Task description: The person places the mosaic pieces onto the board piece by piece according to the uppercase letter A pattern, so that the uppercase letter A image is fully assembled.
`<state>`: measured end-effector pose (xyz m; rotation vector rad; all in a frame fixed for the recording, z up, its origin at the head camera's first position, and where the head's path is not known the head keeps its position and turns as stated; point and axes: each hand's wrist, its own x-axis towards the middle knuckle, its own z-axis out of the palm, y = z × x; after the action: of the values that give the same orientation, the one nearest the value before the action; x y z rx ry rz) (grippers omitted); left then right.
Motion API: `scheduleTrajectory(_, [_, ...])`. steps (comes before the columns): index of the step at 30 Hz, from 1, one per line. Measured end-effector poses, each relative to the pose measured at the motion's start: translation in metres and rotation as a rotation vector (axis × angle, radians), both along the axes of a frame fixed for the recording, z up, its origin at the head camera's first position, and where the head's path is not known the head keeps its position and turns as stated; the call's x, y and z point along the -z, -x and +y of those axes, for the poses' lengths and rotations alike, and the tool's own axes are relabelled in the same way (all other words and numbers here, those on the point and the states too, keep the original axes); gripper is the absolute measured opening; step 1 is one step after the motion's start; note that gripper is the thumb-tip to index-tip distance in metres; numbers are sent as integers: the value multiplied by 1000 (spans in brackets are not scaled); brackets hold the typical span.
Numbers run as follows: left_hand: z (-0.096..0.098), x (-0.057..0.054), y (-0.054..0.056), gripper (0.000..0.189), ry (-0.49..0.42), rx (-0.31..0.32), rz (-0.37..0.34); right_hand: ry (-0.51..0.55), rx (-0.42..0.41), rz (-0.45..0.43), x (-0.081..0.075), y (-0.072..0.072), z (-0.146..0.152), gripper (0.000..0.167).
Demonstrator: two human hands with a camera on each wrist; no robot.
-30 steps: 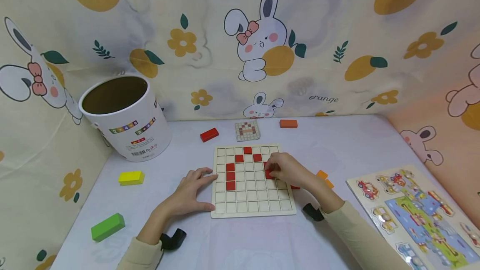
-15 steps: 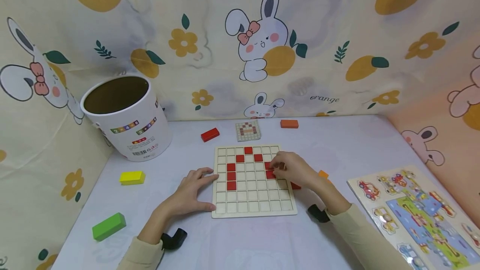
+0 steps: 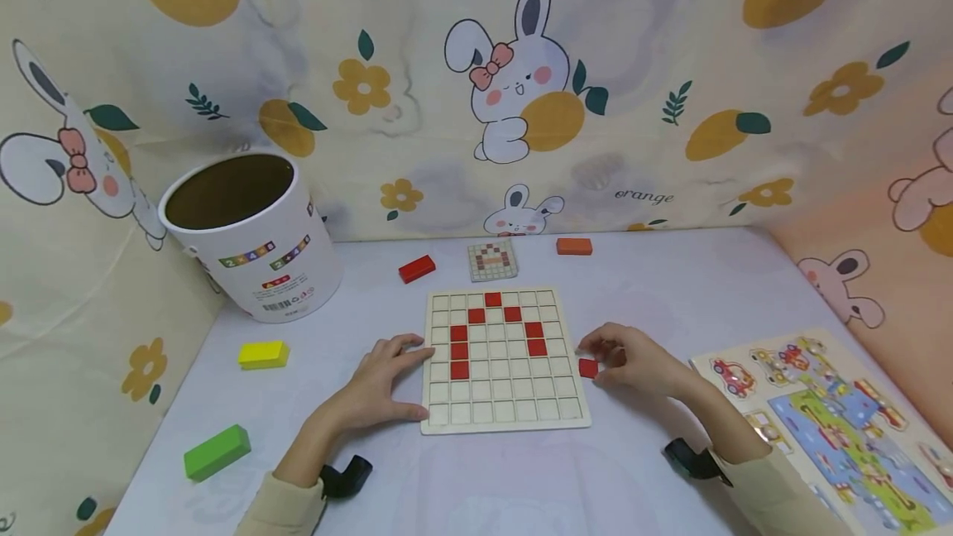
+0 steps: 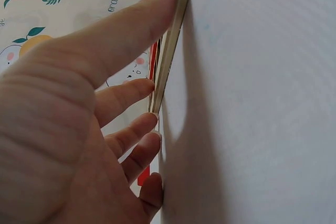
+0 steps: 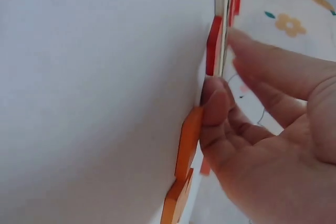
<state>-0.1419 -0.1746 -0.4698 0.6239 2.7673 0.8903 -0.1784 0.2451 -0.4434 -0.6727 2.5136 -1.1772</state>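
Observation:
A square wooden grid board (image 3: 502,416) lies on the table with several red square tiles set in its cells, such as one red tile (image 3: 537,346) on the right. My left hand (image 3: 372,383) rests at the board's left edge, thumb and fingertips touching it. In the left wrist view, that hand (image 4: 79,108) has its fingers spread along the edge. Just right of the board my right hand (image 3: 640,362) is over the table, thumb and index apart beside a loose red tile (image 3: 588,368). In the right wrist view, two orange tiles (image 5: 189,142) lie near its fingertips.
Behind the board are a small pattern card (image 3: 492,260), a red block (image 3: 417,269) and an orange block (image 3: 574,246). Yellow (image 3: 264,355) and green (image 3: 217,452) blocks lie left, near a white bucket (image 3: 256,271). A vehicle puzzle (image 3: 841,437) lies right.
My right hand has left the red tile in the board's right column and moved right, down to the loose red tile beside the board. My left hand stays put.

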Motion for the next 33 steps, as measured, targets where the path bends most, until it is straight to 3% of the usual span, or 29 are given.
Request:
scheduleTrajectory(7, [-2, 1, -2, 89, -6, -10, -14, -1, -21, 57, 2, -3, -6, 36])
scheduleTrajectory(18, [-2, 1, -1, 90, -8, -10, -11, -79, -24, 78, 0, -3, -13, 23])
scheduleTrajectory(24, [-1, 1, -1, 90, -2, -15, -16, -109, -17, 53, -3, -3, -15, 25])
scheduleTrajectory(33, [-1, 0, -1, 90, -6, -6, -6, -42, -63, 52, -17, 7, -28, 20])
